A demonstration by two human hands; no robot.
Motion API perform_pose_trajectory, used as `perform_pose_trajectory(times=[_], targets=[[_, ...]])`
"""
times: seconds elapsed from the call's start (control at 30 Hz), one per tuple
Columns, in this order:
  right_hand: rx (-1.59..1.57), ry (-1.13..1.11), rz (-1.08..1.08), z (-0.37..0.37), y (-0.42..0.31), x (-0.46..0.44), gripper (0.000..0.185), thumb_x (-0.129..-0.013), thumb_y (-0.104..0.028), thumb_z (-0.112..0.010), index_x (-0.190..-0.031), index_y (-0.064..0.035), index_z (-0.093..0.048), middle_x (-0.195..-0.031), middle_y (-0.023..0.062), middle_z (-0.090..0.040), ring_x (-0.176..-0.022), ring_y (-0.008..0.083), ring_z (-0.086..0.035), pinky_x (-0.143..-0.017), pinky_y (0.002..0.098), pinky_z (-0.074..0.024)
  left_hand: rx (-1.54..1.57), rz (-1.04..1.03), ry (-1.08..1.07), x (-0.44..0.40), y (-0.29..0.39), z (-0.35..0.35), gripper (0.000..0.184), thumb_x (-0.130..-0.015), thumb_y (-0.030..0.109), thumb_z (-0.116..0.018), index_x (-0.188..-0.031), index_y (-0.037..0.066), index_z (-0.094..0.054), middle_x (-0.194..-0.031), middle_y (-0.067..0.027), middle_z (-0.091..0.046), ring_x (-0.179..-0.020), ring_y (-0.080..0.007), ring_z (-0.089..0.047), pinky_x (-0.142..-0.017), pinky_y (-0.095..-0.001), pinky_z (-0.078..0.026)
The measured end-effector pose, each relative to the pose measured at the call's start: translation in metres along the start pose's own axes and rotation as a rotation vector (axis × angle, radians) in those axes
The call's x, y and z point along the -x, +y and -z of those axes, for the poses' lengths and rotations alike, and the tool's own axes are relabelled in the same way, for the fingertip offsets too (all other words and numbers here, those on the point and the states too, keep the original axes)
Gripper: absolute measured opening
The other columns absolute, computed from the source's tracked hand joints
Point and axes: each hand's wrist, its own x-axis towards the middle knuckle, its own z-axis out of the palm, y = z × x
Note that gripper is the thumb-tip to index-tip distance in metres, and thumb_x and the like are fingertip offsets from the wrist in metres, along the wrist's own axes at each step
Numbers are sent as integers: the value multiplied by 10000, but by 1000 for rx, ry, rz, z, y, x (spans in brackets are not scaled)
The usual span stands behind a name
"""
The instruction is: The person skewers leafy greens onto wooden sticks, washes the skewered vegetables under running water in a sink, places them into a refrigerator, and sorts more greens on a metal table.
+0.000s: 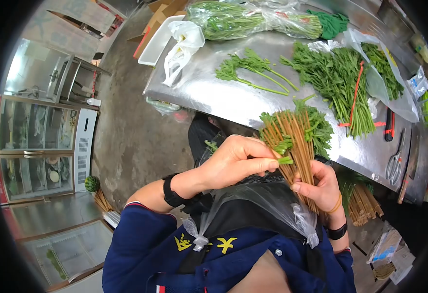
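My left hand (pixel 241 161) pinches a short green stem (pixel 285 160) between thumb and fingers, against the side of a bundle of thin brown sticks (pixel 297 141). My right hand (pixel 321 185) is wrapped round the lower part of that bundle, and a yellow band circles its wrist. Leafy greens (pixel 321 129) show behind and beside the tops of the sticks. Beyond the hands, loose leafy stalks (pixel 253 68) lie on the metal table (pixel 199 93).
A large bunch of greens (pixel 331 78) with red tape lies at the table's right, near scissors (pixel 395 166). Wrapped greens (pixel 243 22) and a white tray (pixel 158 41) are at the far side. More sticks (pixel 363 205) stand below the table. Glass-door fridges (pixel 38 127) are at the left.
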Motion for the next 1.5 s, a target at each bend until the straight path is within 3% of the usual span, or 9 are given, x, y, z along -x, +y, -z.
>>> perform_pose_trajectory(times=[0.3,0.5,0.63,0.73,0.83,1.0,1.3,1.37,1.5], targets=[[-279,-77,163,15,9,-5,202,-699,-41,-641,-878,-30,-548,-919,115,-612,-879,172,-567,-805,289,-423,220,-29,166,3,1,-7,150,-822,96,-581,-899,-32,-584,-803,-49,-598,-708,-104,-549,-649,-233,-447],[-356,-125,184,24,18,-5,257,-655,-125,-653,-856,-18,-535,-824,128,-600,-848,237,-583,-800,358,-452,-434,-341,222,-12,-8,5,127,-781,91,-623,-873,15,-576,-865,-10,-538,-843,-94,-501,-761,-249,-394],[-405,-95,178,30,21,-1,249,-638,-118,-632,-816,14,-518,-726,153,-583,-889,325,-578,-736,442,-511,-117,-175,187,-24,6,24,129,-730,121,-653,-818,51,-590,-835,0,-530,-798,-113,-486,-733,-262,-389],[-449,-119,228,37,28,1,258,-636,-117,-629,-817,31,-522,-690,169,-574,-916,362,-557,-671,459,-535,-645,-261,348,-59,1,57,128,-744,89,-617,-860,40,-590,-846,-53,-539,-782,-158,-524,-725,-266,-410],[-455,-119,176,38,23,3,259,-590,-149,-626,-764,41,-608,-815,182,-617,-853,284,-585,-816,360,-428,-1005,-292,356,-104,-29,67,148,-718,111,-623,-852,51,-599,-828,-85,-542,-790,-231,-527,-720,-318,-411],[-457,-88,201,42,22,8,269,-584,-144,-625,-773,47,-609,-845,199,-614,-841,283,-586,-821,352,-425,-1258,-447,336,-143,-55,61,135,-687,117,-625,-803,58,-588,-761,-95,-528,-824,-289,-499,-745,-379,-389],[-489,-65,306,39,25,5,242,-630,-134,-610,-794,24,-530,-708,129,-537,-787,297,-573,-651,408,-534,-1198,-391,382,-131,-64,68,85,-737,64,-564,-810,23,-550,-808,-144,-550,-791,-317,-527,-728,-378,-414],[-488,-69,315,37,21,5,228,-637,-126,-602,-797,18,-527,-690,112,-523,-765,277,-568,-647,394,-529,-954,-567,563,-122,-58,71,99,-786,59,-531,-874,24,-560,-778,-96,-562,-720,-244,-550,-645,-318,-441],[-370,55,224,36,12,10,233,-649,-87,-567,-850,26,-534,-691,92,-543,-737,224,-571,-661,346,-500,63,-363,625,-68,1,94,165,-857,134,-523,-971,20,-559,-863,-30,-565,-704,-77,-508,-566,-230,-440]])
